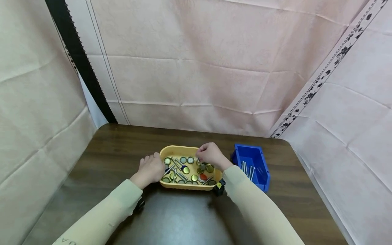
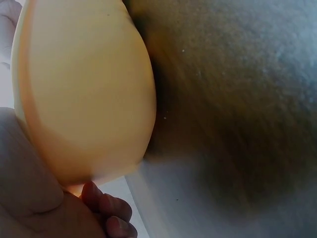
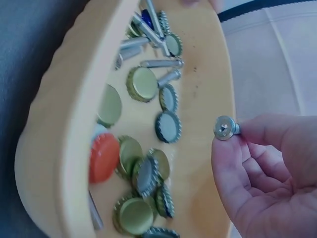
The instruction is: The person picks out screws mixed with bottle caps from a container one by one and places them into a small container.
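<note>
A yellow tray (image 1: 180, 147) holds bottle caps and bolts mixed together. Its left end is gripped by my left hand (image 1: 150, 169); in the left wrist view the curled fingers (image 2: 116, 210) show beside the tray's outer wall (image 2: 94, 94). Over the tray's far right side, my right hand (image 1: 212, 156) pinches a bolt (image 3: 224, 127) between thumb and forefinger, its round socketed head toward the right wrist camera. Below it lie green-gold caps (image 3: 133, 215), an orange-red cap (image 3: 104, 157) and several loose bolts (image 3: 161, 63).
A blue bin (image 1: 249, 154) stands just right of the tray, with several bolts (image 1: 251, 173) lying in its near left part. Both are on a dark wooden table (image 1: 183, 211). Pale cloth (image 1: 190, 78) hangs behind the table and at its sides.
</note>
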Demonstrator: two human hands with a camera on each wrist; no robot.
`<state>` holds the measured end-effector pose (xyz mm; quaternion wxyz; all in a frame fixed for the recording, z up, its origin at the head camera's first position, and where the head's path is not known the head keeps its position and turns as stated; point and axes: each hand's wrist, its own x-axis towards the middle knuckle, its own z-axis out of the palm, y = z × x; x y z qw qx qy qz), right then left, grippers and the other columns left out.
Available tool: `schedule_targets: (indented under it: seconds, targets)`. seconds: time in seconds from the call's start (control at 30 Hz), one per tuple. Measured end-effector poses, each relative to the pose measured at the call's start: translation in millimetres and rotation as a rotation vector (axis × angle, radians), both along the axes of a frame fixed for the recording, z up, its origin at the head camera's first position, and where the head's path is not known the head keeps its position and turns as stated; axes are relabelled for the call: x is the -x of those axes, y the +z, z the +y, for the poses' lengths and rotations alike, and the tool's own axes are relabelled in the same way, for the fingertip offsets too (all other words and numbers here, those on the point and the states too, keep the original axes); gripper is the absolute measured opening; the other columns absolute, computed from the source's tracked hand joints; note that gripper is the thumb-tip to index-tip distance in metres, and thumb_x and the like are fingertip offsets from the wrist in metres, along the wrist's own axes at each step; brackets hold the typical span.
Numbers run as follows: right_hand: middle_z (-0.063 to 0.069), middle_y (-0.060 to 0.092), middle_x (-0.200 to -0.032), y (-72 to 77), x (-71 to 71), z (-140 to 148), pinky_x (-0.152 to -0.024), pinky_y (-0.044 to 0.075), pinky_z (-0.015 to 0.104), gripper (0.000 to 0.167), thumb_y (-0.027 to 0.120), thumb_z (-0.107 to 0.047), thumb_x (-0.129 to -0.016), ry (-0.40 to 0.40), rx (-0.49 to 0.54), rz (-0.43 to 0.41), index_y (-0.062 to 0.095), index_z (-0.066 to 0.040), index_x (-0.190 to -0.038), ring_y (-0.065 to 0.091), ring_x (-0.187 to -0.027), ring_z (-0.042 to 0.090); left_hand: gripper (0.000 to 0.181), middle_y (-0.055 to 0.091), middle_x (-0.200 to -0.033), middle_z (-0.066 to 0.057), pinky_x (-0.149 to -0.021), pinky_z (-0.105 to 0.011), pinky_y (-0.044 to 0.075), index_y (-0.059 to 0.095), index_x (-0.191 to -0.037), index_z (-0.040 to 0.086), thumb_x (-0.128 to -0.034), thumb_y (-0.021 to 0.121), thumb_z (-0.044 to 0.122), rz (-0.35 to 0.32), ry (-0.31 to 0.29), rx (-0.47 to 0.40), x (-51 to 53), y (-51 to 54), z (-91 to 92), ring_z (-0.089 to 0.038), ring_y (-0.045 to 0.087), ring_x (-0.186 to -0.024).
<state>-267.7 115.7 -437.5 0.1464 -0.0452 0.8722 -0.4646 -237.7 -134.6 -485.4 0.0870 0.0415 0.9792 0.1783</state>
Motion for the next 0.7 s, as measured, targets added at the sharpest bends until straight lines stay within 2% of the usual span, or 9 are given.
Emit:
schedule_targets:
  seconds: [0.17, 0.3, 0.47, 0.7]
  targets:
    - [0.01, 0.066, -0.093, 6.1, 1.3, 14.9, -0.082, 0.051, 0.048, 0.017, 0.065, -0.016, -0.093, -0.054, 0.024, -0.011, 0.069, 0.0, -0.097, 0.066, -0.087, 0.032, 0.026, 0.049, -0.084, -0.013, -0.078, -0.047, 0.032, 0.044, -0.1, -0.001, -0.0984, 0.044, 0.025, 0.007, -0.006, 0.0, -0.7, 1.9, -0.9, -0.032, 0.044, -0.083]
    - [0.014, 0.065, -0.1, 13.2, 1.8, 31.0, -0.085, 0.05, 0.048, 0.022, 0.064, -0.017, -0.094, -0.077, 0.067, -0.026, 0.068, 0.002, -0.104, 0.065, -0.093, 0.036, 0.025, 0.048, -0.084, -0.014, -0.079, -0.047, 0.032, 0.044, -0.1, -0.001, -0.0985, 0.043, 0.024, 0.018, -0.005, -0.003, -0.1, 2.7, -1.1, -0.033, 0.044, -0.084]
    - [0.02, 0.064, -0.107, 20.3, 0.6, 55.5, -0.084, 0.052, 0.044, 0.02, 0.063, -0.014, -0.094, -0.098, 0.122, -0.016, 0.066, 0.003, -0.105, 0.065, -0.094, 0.032, 0.025, 0.048, -0.084, -0.014, -0.079, -0.048, 0.032, 0.044, -0.1, -0.001, -0.0983, 0.043, 0.024, 0.015, 0.003, -0.003, -0.3, 2.7, -2.3, -0.033, 0.044, -0.084]
    - [0.022, 0.06, -0.109, 21.2, -6.3, 97.2, -0.088, 0.049, 0.044, 0.027, 0.063, -0.019, -0.094, -0.125, 0.157, -0.003, 0.062, 0.003, -0.11, 0.062, -0.098, 0.032, 0.024, 0.048, -0.083, -0.013, -0.078, -0.047, 0.032, 0.044, -0.101, -0.001, -0.0982, 0.043, 0.024, 0.016, -0.01, -0.016, -0.4, -1.1, -1.9, -0.032, 0.043, -0.082]
